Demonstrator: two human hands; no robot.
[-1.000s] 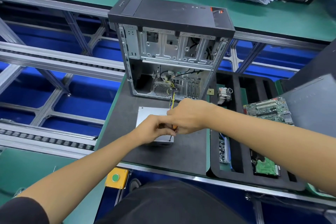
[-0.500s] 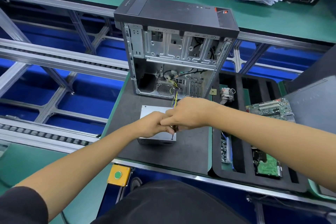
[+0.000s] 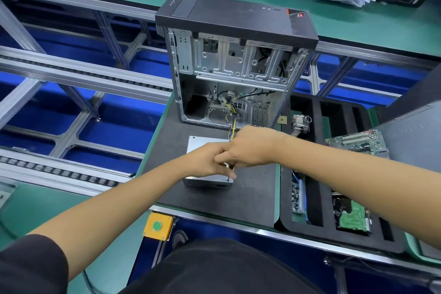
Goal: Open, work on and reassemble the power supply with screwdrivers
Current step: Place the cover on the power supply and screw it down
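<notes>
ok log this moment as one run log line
step: screw at power supply near corner | right hand: grips screwdriver | left hand: steadies it | case: open behind

A grey metal power supply [image 3: 202, 148] is lying flat on the dark worktop [image 3: 253, 193], a screwdriver [image 3: 229, 174] standing upright at its near right corner.

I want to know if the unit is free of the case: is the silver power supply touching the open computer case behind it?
Apart. The head view shows a strip of dark mat between the power supply and the computer case; only its cable bundle runs toward the case.
</notes>
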